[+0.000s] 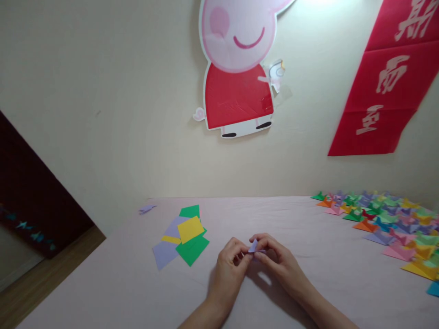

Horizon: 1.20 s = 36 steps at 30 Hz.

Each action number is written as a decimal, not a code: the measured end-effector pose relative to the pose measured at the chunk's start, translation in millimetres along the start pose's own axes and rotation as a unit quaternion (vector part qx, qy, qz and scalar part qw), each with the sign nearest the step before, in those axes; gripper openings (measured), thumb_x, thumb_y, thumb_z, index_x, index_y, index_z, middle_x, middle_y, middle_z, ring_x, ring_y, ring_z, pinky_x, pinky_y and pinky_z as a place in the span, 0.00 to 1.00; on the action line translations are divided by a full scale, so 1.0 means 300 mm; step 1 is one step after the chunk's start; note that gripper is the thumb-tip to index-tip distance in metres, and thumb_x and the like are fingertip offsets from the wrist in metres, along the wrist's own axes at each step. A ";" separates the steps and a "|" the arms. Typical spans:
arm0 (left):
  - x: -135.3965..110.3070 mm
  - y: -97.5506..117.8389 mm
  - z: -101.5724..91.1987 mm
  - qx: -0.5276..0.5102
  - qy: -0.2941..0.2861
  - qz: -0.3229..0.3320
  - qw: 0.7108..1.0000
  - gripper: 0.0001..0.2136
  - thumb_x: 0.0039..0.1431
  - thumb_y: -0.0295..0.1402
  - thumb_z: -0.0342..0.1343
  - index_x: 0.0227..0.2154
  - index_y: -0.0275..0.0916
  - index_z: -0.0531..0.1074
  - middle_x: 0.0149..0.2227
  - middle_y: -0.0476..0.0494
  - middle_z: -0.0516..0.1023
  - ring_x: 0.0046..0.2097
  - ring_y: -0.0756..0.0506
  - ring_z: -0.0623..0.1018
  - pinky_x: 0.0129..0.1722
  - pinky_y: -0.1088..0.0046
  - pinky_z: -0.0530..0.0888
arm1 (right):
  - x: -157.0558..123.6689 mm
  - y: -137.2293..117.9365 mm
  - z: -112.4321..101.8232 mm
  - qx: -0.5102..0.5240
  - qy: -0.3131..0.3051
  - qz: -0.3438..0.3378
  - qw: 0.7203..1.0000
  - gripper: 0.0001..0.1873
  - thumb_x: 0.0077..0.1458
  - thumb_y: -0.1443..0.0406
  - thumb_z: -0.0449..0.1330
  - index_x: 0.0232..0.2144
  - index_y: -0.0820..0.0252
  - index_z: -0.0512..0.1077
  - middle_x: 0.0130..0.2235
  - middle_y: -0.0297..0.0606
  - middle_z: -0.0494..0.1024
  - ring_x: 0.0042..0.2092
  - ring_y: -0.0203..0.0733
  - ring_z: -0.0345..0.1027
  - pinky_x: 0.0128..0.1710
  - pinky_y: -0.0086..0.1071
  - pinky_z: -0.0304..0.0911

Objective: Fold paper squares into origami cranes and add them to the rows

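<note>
Between my two hands is a small folded piece of lilac paper (254,247), held just above the table. My left hand (232,260) pinches its left end between thumb and fingertips. From the other side, my right hand (274,256) grips the paper, with fingers curled over it and the thumb below. Part of the paper is hidden by the fingers. Left of my hands lies a loose, overlapping group of square sheets: a yellow sheet (190,229) on top, a green sheet (192,249) and a lilac sheet (164,254).
Rows of folded paper figures (377,224) in many colours cover the table's right side. A folded lilac piece (147,209) lies at the far left edge of the pale pink table (113,283). Behind it, the wall bears a pig cutout (238,96) and a red banner (384,100).
</note>
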<state>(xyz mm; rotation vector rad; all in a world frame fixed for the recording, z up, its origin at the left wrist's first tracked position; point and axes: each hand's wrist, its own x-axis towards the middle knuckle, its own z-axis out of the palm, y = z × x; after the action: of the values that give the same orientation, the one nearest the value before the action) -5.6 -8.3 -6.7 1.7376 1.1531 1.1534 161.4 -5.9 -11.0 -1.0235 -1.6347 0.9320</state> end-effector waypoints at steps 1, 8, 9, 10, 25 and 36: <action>0.000 0.000 0.001 -0.002 -0.002 -0.002 1.000 0.07 0.59 0.33 0.56 0.27 0.39 0.74 0.30 0.50 0.70 0.31 0.49 0.69 0.32 0.75 0.65 | 0.002 -0.001 0.001 0.023 -0.004 0.009 1.000 0.09 0.57 0.59 0.60 0.28 0.57 0.71 0.38 0.39 0.75 0.42 0.44 0.69 0.43 0.35 0.63; -0.006 0.014 -0.002 0.004 -0.005 -0.017 1.000 0.08 0.61 0.36 0.55 0.29 0.39 0.72 0.31 0.50 0.71 0.32 0.48 0.69 0.33 0.74 0.64 | 0.002 -0.005 0.001 0.048 0.014 0.021 0.999 0.11 0.54 0.59 0.61 0.25 0.58 0.70 0.30 0.34 0.72 0.35 0.41 0.66 0.37 0.32 0.61; -0.007 0.015 -0.003 0.007 -0.003 -0.017 1.000 0.09 0.62 0.37 0.55 0.29 0.39 0.72 0.31 0.50 0.71 0.32 0.48 0.69 0.33 0.74 0.64 | 0.002 -0.005 0.001 0.045 0.015 0.021 0.999 0.11 0.54 0.59 0.61 0.24 0.58 0.69 0.30 0.34 0.72 0.35 0.41 0.66 0.37 0.32 0.61; -0.008 0.014 -0.004 0.011 -0.002 -0.016 1.000 0.09 0.62 0.37 0.54 0.28 0.39 0.71 0.30 0.50 0.71 0.32 0.48 0.69 0.33 0.74 0.64 | 0.001 -0.005 0.001 0.038 0.015 0.023 0.999 0.11 0.54 0.59 0.61 0.24 0.58 0.69 0.30 0.34 0.72 0.35 0.41 0.66 0.37 0.32 0.61; -0.004 0.016 0.001 0.044 0.030 0.014 0.998 0.09 0.64 0.35 0.51 0.29 0.39 0.68 0.33 0.48 0.70 0.36 0.47 0.71 0.35 0.73 0.65 | -0.005 -0.001 0.024 -0.023 0.007 0.040 0.999 0.13 0.56 0.55 0.58 0.27 0.58 0.74 0.27 0.33 0.74 0.31 0.40 0.66 0.34 0.31 0.60; 0.004 -0.007 0.017 -0.050 0.000 -0.074 0.996 0.10 0.58 0.40 0.57 0.30 0.39 0.71 0.27 0.52 0.70 0.31 0.48 0.68 0.32 0.74 0.63 | 0.003 -0.013 0.025 0.123 0.040 0.111 0.985 0.17 0.49 0.50 0.64 0.28 0.59 0.78 0.31 0.37 0.78 0.37 0.45 0.69 0.41 0.34 0.62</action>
<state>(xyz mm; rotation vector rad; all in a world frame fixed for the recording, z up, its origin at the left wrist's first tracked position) -1.0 -7.0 -9.7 1.5498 1.1829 1.1024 153.1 -7.3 -8.9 -1.0698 -1.3190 1.1932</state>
